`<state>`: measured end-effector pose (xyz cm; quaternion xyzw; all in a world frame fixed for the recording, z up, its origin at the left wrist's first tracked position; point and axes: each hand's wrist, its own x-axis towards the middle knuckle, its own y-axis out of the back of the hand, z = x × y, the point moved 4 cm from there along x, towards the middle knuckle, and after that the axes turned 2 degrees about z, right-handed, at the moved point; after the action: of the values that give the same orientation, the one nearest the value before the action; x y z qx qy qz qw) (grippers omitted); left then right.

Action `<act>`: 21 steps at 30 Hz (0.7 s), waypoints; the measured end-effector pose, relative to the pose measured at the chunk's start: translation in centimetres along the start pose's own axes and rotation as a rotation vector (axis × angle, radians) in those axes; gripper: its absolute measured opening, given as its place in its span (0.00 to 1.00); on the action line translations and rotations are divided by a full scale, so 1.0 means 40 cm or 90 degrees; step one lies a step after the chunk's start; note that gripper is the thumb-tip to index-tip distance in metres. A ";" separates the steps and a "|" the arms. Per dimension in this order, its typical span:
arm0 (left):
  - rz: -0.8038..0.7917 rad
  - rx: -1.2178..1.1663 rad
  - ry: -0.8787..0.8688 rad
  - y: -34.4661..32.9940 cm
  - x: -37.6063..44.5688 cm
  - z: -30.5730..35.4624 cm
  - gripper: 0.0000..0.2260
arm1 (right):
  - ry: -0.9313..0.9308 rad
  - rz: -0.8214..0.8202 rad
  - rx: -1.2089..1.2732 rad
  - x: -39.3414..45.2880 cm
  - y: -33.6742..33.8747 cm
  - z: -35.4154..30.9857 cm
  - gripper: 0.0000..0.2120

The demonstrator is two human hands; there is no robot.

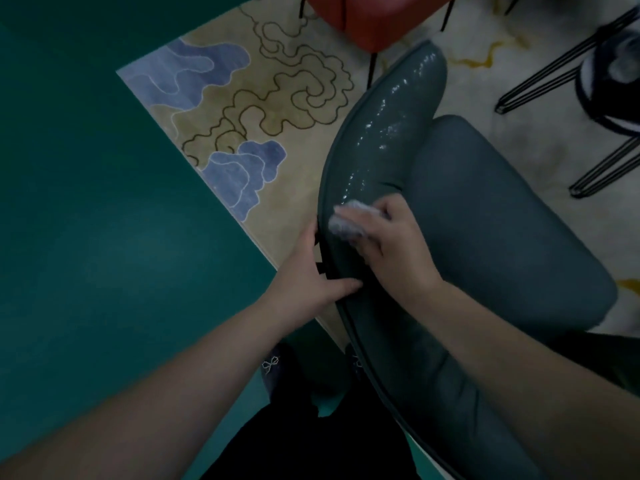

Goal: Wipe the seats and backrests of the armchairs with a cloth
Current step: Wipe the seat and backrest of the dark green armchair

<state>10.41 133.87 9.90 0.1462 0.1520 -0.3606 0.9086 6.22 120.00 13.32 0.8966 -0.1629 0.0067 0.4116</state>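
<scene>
I stand behind a dark grey-green armchair whose curved backrest (388,140) runs from upper right to bottom centre, with the seat (502,216) to its right. A wet, shiny streak runs along the backrest's upper part. My right hand (391,244) holds a small crumpled pale cloth (348,221) and presses it on the backrest's inner face. My left hand (311,275) grips the backrest's top edge, with the thumb on the rim and the fingers behind it.
A patterned beige rug (270,98) with blue cloud shapes lies under the chair, and dark green floor (86,202) spreads to the left. A red chair (374,19) stands at the top. Black wire legs of a table (602,98) are at the right.
</scene>
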 end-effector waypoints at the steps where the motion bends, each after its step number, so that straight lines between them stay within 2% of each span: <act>1: -0.009 0.000 0.000 0.003 0.005 -0.002 0.40 | -0.030 0.021 0.007 0.036 -0.003 0.006 0.19; 3: -0.024 -0.002 0.003 0.010 0.013 -0.002 0.39 | -0.084 0.048 0.036 0.058 -0.007 0.012 0.16; 9: -0.040 0.001 -0.013 0.025 0.050 0.019 0.39 | -0.011 0.016 -0.008 -0.059 0.003 -0.019 0.19; 12: -0.037 0.022 -0.011 0.035 0.070 0.019 0.40 | 0.006 0.008 -0.053 0.046 -0.008 -0.002 0.19; 14: -0.036 0.033 -0.008 0.045 0.088 0.016 0.39 | -0.041 0.048 -0.030 0.135 -0.012 0.025 0.16; 16: -0.035 0.033 0.000 0.054 0.109 0.016 0.43 | -0.080 0.084 -0.015 0.187 -0.011 0.050 0.16; 18: -0.045 0.040 0.006 0.059 0.131 0.027 0.46 | -0.058 0.099 -0.029 0.161 -0.016 0.051 0.17; 21: -0.046 0.091 -0.021 0.070 0.162 0.052 0.40 | -0.021 0.081 0.000 0.066 -0.022 0.026 0.15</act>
<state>17.22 131.09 9.77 0.1992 0.1158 -0.4053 0.8847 8.86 118.99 12.37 0.8844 -0.2259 0.0182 0.4079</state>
